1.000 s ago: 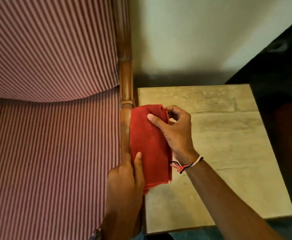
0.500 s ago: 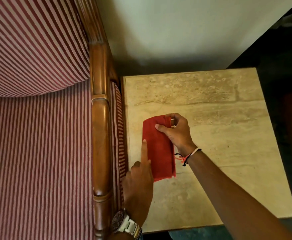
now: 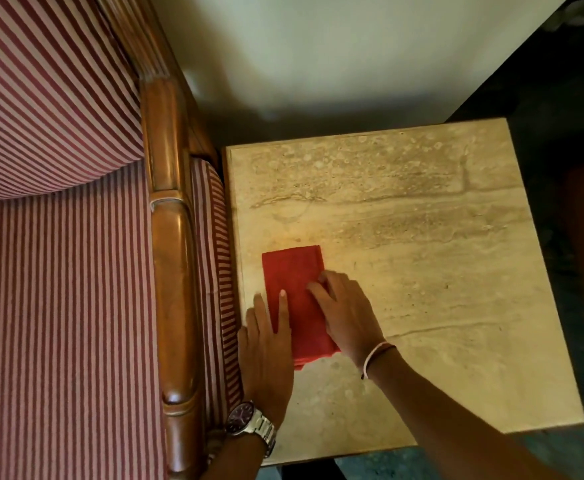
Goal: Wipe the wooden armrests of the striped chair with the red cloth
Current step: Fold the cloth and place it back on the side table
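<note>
Hands, left (image 3: 266, 351) and right (image 3: 347, 313), press flat fingers on unlabelled red cloth (image 3: 294, 271).

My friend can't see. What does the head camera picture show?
Two hands, left hand and right hand, press a folded red cloth flat on a stone side table, beside a striped chair's wooden armrest.
</note>
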